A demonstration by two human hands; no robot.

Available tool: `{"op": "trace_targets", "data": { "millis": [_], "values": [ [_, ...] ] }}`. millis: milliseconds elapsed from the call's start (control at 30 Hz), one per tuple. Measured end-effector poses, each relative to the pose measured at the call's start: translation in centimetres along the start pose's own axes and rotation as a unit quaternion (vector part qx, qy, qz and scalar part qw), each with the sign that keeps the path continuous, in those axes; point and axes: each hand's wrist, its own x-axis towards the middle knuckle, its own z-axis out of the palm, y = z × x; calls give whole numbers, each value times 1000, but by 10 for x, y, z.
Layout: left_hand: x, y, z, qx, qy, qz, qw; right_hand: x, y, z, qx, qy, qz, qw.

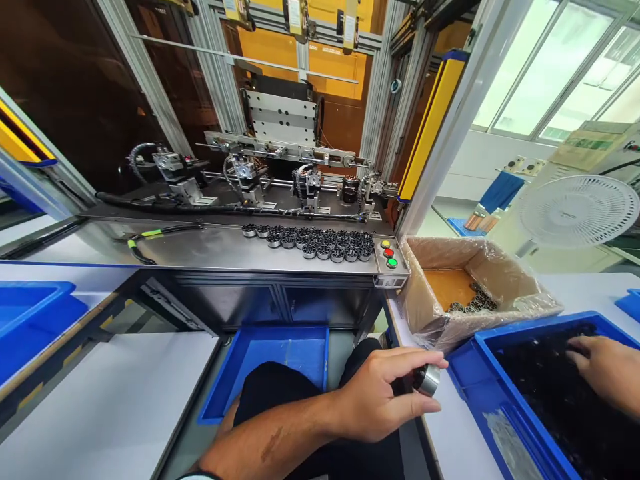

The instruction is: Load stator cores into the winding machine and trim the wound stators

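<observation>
My left hand [383, 393] is closed around a round metal part [428, 379], held just left of a blue bin [493, 417] full of dark parts. My right hand [607, 370] reaches into that bin, fingers bent over the dark parts; what they hold is hidden. On the steel shelf [200, 250] of the machine ahead, several of the same round parts [320, 241] lie in rows.
A cardboard box [465, 287] lined with plastic holds a few parts. Three buttons [389, 253] sit at the shelf's right end. Blue trays lie at the left [30, 320] and below the shelf [270, 367]. A white fan [580, 210] stands at the right.
</observation>
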Motion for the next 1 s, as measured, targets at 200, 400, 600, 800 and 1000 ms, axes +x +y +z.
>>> {"op": "trace_targets", "data": {
  "millis": [200,400,600,800,1000],
  "values": [
    [3,-11,15,-183,24,-111,977,19,-184,16,111,-25,-134,984],
    [2,-19,27,-179,18,-101,978,2,-218,36,173,-8,-184,968],
    [3,-19,26,-81,51,-14,995,-2,-198,37,135,6,-177,975],
    [1,-18,26,-79,48,-57,994,-10,-190,40,104,-4,-191,976],
    [-1,-18,26,-181,25,-162,970,-12,-192,36,122,-32,-191,973]
  ]
}}
